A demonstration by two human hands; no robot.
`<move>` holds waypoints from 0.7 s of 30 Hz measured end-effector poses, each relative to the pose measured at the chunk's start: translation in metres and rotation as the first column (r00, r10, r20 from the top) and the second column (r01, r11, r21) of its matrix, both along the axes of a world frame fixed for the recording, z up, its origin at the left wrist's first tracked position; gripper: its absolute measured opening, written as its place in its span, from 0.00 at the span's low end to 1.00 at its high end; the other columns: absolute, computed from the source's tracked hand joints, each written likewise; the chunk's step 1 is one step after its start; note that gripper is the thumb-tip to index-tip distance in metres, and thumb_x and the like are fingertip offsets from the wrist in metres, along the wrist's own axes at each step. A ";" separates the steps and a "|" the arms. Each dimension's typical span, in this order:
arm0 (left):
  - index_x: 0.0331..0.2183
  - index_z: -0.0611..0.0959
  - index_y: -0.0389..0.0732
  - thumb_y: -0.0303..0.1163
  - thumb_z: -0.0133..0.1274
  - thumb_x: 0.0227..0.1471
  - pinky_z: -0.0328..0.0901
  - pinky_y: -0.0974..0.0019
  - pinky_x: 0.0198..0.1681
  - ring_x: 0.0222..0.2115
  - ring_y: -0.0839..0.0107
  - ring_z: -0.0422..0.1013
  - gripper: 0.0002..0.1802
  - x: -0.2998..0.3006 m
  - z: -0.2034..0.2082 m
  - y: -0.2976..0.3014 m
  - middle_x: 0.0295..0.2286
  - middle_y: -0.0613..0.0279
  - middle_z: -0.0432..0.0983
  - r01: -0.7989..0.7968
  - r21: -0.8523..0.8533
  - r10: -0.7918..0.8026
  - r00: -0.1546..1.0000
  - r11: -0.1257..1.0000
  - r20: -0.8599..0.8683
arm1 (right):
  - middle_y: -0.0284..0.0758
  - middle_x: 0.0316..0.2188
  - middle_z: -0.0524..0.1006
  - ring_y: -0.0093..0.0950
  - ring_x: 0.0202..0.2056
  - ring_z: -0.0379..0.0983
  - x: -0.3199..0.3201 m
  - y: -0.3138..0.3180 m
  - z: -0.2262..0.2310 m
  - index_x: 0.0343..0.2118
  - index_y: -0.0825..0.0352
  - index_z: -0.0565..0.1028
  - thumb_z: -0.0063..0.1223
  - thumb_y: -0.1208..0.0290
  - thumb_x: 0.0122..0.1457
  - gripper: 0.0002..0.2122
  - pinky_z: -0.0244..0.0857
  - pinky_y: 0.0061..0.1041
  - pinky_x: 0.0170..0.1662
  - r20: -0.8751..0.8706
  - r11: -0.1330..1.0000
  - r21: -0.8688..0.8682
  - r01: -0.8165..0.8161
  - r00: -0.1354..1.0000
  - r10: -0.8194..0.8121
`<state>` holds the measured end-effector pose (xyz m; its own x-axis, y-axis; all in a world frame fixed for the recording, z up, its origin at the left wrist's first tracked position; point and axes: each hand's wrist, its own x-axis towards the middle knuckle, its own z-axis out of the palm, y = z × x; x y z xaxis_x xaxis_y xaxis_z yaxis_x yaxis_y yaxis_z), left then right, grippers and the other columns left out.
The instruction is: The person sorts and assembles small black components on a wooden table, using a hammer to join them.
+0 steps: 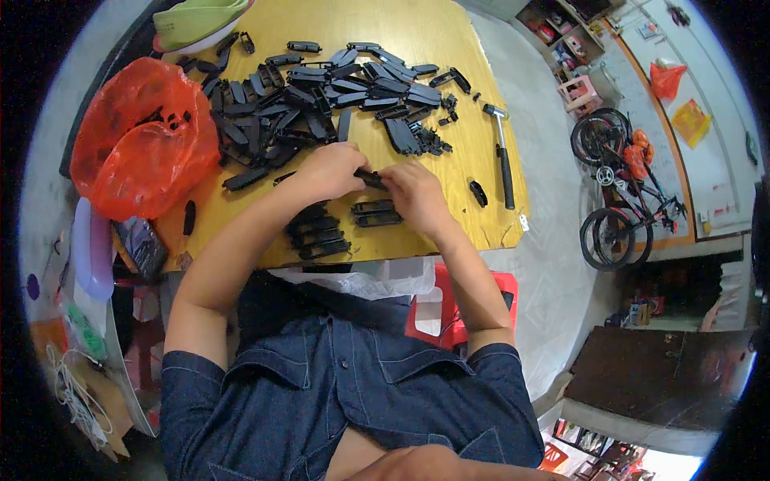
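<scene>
Between my two hands is a long black plastic piece (370,179), held by its ends over the near part of the table. My left hand (329,171) closes on its left end, and my right hand (415,192) pinches the right end. Just below them lie a pair of similar black plastic pieces (376,213) side by side. A short row of the same pieces (319,233) sits to the left, near the table's front edge. Beyond my hands spreads a large loose heap of black plastic parts (281,112). My fingertips partly hide the held piece.
On the yellow table (489,228), a hammer (503,152) lies at the right beside a small black part (478,193). A red plastic bag (144,148) fills the left side, with green and white basins (196,24) behind. A red stool (507,293) stands below; bicycles (613,188) are farther right.
</scene>
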<state>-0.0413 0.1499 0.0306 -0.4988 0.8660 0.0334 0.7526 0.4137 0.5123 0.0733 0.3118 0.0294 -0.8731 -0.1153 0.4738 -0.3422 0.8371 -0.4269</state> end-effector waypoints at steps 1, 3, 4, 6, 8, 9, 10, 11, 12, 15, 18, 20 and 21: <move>0.32 0.82 0.42 0.34 0.57 0.35 0.65 0.59 0.41 0.36 0.57 0.70 0.16 0.000 0.001 0.002 0.32 0.54 0.73 0.017 0.007 -0.017 1.000 1.000 0.008 | 0.37 0.25 0.73 0.39 0.31 0.69 0.000 0.002 0.000 0.27 0.66 0.73 0.49 0.81 0.44 0.06 0.64 0.34 0.33 0.004 1.000 0.000 -0.001 1.000 0.001; 0.32 0.82 0.42 0.34 0.57 0.36 0.65 0.59 0.41 0.37 0.57 0.70 0.16 0.001 0.003 0.002 0.32 0.54 0.73 0.033 0.015 -0.033 0.999 0.999 0.018 | 0.37 0.25 0.73 0.38 0.31 0.69 -0.001 0.006 -0.001 0.27 0.66 0.73 0.49 0.81 0.44 0.06 0.65 0.34 0.33 0.004 0.998 0.040 -0.044 0.999 0.044; 0.32 0.82 0.41 0.34 0.57 0.36 0.65 0.59 0.41 0.37 0.57 0.70 0.15 0.001 0.004 0.001 0.32 0.54 0.73 0.028 0.001 -0.028 1.000 1.000 0.007 | 0.37 0.25 0.73 0.38 0.31 0.69 -0.002 0.005 -0.003 0.27 0.66 0.73 0.49 0.81 0.44 0.06 0.65 0.34 0.33 0.006 0.998 0.041 -0.045 0.999 0.044; 0.32 0.82 0.41 0.33 0.57 0.36 0.65 0.59 0.41 0.37 0.57 0.70 0.15 0.001 0.003 0.000 0.32 0.54 0.73 0.022 -0.012 -0.022 1.000 1.000 -0.002 | 0.37 0.26 0.73 0.38 0.31 0.69 -0.004 -0.001 -0.008 0.28 0.66 0.73 0.49 0.81 0.43 0.07 0.65 0.34 0.34 -0.022 0.999 0.041 -0.023 0.999 0.024; 0.32 0.81 0.40 0.33 0.58 0.35 0.65 0.60 0.42 0.37 0.57 0.70 0.16 0.001 0.002 0.000 0.32 0.54 0.73 0.000 -0.030 0.000 1.000 1.000 0.006 | 0.38 0.27 0.73 0.38 0.31 0.69 -0.004 -0.004 -0.009 0.28 0.66 0.73 0.49 0.81 0.43 0.07 0.65 0.34 0.34 -0.031 1.000 0.023 -0.007 0.999 0.008; 0.32 0.81 0.40 0.33 0.58 0.35 0.65 0.60 0.42 0.37 0.57 0.70 0.16 0.002 0.004 0.000 0.32 0.54 0.73 -0.004 -0.030 0.005 1.000 1.000 0.008 | 0.38 0.28 0.73 0.38 0.32 0.69 -0.004 -0.006 -0.009 0.29 0.66 0.73 0.49 0.80 0.43 0.08 0.65 0.34 0.34 -0.043 1.000 0.002 0.008 0.999 -0.008; 0.33 0.81 0.40 0.33 0.58 0.35 0.65 0.60 0.42 0.37 0.57 0.70 0.16 0.003 0.006 0.001 0.32 0.54 0.73 0.000 -0.030 0.000 1.000 1.000 0.017 | 0.38 0.28 0.73 0.38 0.32 0.69 -0.003 -0.007 -0.008 0.29 0.66 0.73 0.49 0.80 0.43 0.08 0.65 0.34 0.34 -0.041 1.000 0.002 0.003 0.999 -0.003; 0.33 0.81 0.40 0.33 0.58 0.36 0.65 0.60 0.42 0.37 0.57 0.70 0.16 0.004 0.008 0.002 0.33 0.54 0.73 0.006 -0.030 -0.005 1.000 1.000 0.025 | 0.37 0.29 0.72 0.37 0.32 0.69 0.000 -0.007 -0.006 0.29 0.66 0.73 0.50 0.80 0.44 0.07 0.66 0.32 0.34 -0.030 0.997 0.070 0.029 0.999 -0.027; 0.33 0.81 0.40 0.33 0.58 0.36 0.65 0.60 0.42 0.37 0.57 0.70 0.16 0.004 0.007 0.002 0.33 0.54 0.73 0.005 -0.031 -0.004 1.000 1.000 0.027 | 0.37 0.29 0.72 0.36 0.33 0.70 0.001 -0.008 -0.005 0.29 0.65 0.73 0.52 0.79 0.45 0.06 0.66 0.31 0.34 -0.021 0.989 0.137 0.057 0.998 -0.055; 0.32 0.82 0.41 0.32 0.57 0.37 0.65 0.59 0.41 0.37 0.57 0.70 0.15 0.003 0.003 0.001 0.33 0.55 0.73 -0.012 -0.045 0.012 1.000 0.999 0.009 | 0.35 0.29 0.71 0.35 0.34 0.69 0.000 -0.007 -0.004 0.29 0.64 0.73 0.51 0.78 0.46 0.06 0.66 0.31 0.34 0.013 0.960 0.279 0.027 0.999 -0.032; 0.32 0.82 0.41 0.32 0.56 0.37 0.65 0.59 0.40 0.37 0.58 0.70 0.14 0.001 -0.002 0.001 0.33 0.56 0.73 -0.009 -0.027 0.008 1.000 1.000 -0.008 | 0.34 0.30 0.71 0.35 0.34 0.68 0.002 -0.007 0.001 0.28 0.62 0.72 0.51 0.77 0.46 0.05 0.66 0.31 0.35 0.075 0.967 0.241 0.086 0.991 -0.107; 0.31 0.82 0.42 0.33 0.56 0.37 0.66 0.59 0.40 0.36 0.58 0.70 0.13 0.002 0.001 0.000 0.32 0.57 0.73 0.002 -0.022 -0.002 1.000 1.000 0.015 | 0.34 0.30 0.71 0.35 0.34 0.68 0.003 -0.007 0.004 0.27 0.61 0.72 0.50 0.77 0.46 0.05 0.66 0.31 0.35 0.137 0.966 0.236 0.104 0.981 -0.139; 0.31 0.82 0.42 0.33 0.56 0.37 0.66 0.59 0.40 0.36 0.58 0.70 0.13 0.002 0.002 0.000 0.32 0.57 0.73 0.005 -0.022 -0.005 1.000 1.000 0.018 | 0.34 0.30 0.70 0.35 0.34 0.68 0.006 -0.007 0.005 0.27 0.60 0.72 0.50 0.77 0.46 0.05 0.65 0.32 0.35 0.202 0.965 0.232 0.125 0.964 -0.173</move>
<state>-0.0389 0.1504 0.0323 -0.4949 0.8689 0.0056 0.7457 0.4213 0.5162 0.0798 0.3047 0.0342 -0.9672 -0.0540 0.2482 -0.1254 0.9514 -0.2813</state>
